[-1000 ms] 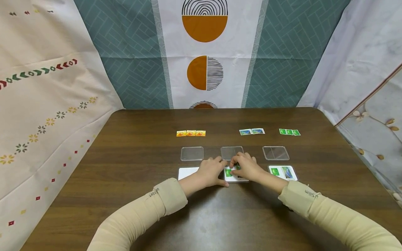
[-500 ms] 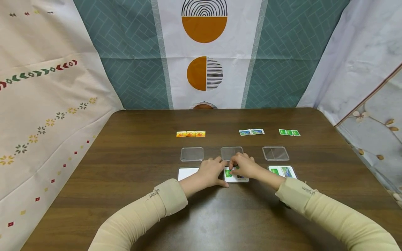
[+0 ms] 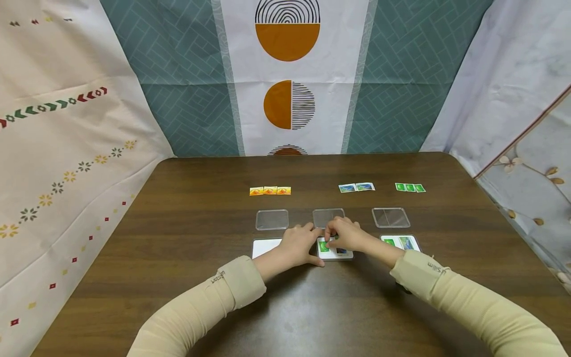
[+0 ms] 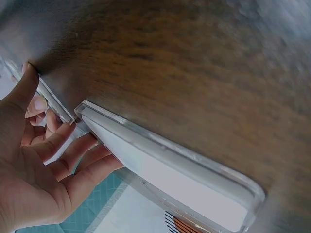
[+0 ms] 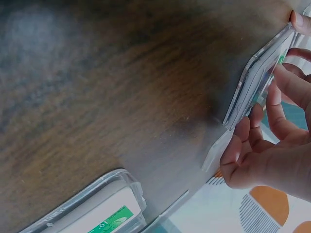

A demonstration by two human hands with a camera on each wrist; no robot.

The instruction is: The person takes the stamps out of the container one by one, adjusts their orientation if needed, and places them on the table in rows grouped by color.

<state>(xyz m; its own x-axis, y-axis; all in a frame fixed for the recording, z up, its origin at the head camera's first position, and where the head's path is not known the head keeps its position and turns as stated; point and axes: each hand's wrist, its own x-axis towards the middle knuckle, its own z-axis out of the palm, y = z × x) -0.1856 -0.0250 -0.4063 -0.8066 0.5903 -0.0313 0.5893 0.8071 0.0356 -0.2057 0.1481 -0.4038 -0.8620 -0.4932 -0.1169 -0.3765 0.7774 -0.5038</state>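
In the head view my left hand (image 3: 298, 245) rests at the left end of a clear plastic case (image 3: 330, 256) with a white insert, its thumb at the near corner and fingers at the far one. My right hand (image 3: 350, 235) reaches over the same case from the right. Its curled index finger and thumb pinch at a small green stamp (image 3: 323, 247) on the insert. Beside that lies a darker blue stamp (image 3: 341, 251), partly under the right hand. In the right wrist view the fingertips come down on the case (image 5: 252, 82); the exact contact is hidden.
A white-insert case (image 3: 265, 247) lies left, and another case (image 3: 408, 242) with green and blue stamps right. Behind stand three clear lids (image 3: 272, 219). At the back are orange stamps (image 3: 269, 191), blue stamps (image 3: 357, 187) and green stamps (image 3: 410, 187). The brown table (image 3: 200, 208) carries them.
The right hand and forearm have shifted slightly to the left over the middle case. The left hand stays in place. The whole view has drifted a little.
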